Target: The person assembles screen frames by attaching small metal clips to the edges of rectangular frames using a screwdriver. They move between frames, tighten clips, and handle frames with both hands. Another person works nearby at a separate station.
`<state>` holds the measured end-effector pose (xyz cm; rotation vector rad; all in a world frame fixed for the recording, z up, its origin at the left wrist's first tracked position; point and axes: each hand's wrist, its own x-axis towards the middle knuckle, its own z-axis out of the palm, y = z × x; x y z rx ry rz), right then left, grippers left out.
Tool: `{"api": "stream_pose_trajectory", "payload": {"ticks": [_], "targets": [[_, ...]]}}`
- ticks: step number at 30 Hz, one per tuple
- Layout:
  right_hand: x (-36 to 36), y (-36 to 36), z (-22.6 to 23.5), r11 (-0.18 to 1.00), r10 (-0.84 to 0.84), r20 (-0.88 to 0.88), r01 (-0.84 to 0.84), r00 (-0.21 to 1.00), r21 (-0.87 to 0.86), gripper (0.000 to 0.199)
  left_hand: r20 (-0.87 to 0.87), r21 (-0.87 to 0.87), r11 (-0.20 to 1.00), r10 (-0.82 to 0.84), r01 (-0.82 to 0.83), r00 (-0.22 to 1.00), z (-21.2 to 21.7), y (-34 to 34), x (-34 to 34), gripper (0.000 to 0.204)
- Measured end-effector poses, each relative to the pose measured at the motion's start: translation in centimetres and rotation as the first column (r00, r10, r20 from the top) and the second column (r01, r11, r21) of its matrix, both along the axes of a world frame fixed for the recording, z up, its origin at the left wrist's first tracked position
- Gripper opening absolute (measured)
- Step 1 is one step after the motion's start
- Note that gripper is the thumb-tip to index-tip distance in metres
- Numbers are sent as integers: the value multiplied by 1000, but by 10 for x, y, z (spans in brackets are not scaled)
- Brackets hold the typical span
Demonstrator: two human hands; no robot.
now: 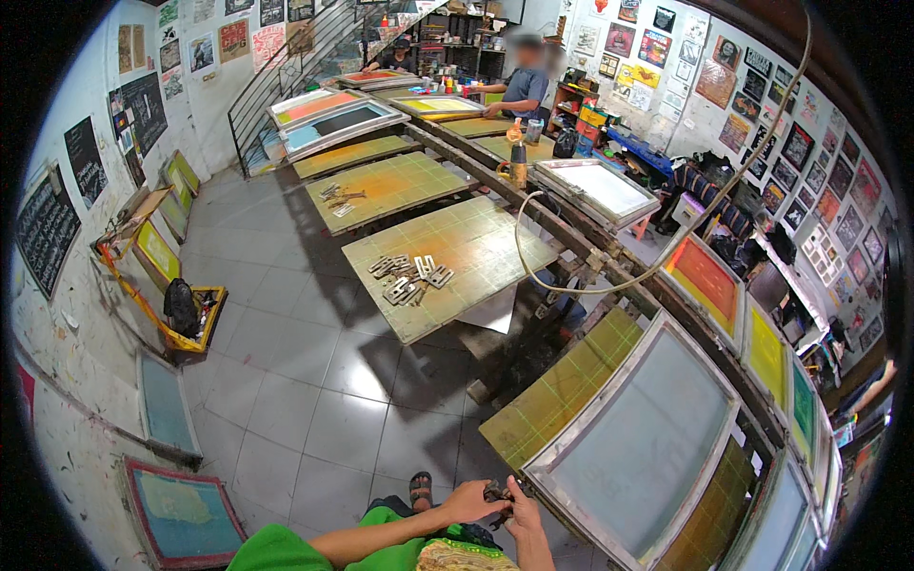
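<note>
A: Going from the left, what's looking risky?

B: Loose metal pieces (409,278) are lying heaped on a surface (476,238); a bump could be sending some over its edge. Nearer, a sandalled foot (420,495) is showing.

A: And the left hand (465,502)?

B: Its grip is pinching a small dark piece (494,494), which is hanging in the air between both hands. A loose hold could be letting it drop near that foot.

A: The right hand (523,518)?

B: Its grip is pinching the same piece, though the exact contact is hiding.

A: The pale-framed screen (643,433)?

B: It's lying just beside; a careless swing could be scratching its mesh.
</note>
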<state>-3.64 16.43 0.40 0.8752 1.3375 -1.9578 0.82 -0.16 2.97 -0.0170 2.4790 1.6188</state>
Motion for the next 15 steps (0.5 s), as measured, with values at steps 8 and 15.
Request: {"api": "stream_pose_trajectory", "payload": {"ticks": [8, 15], "targets": [[11, 15, 15, 984, 70, -195, -99, 978, -147, 46, -18, -73, 996, -49, 48, 999, 3, -1, -3, 47], [11, 0, 13, 997, -14, -180, 27, 984, 68, 27, 106, -177, 978, -91, 109, 990, 21, 0, -1, 75]]}}
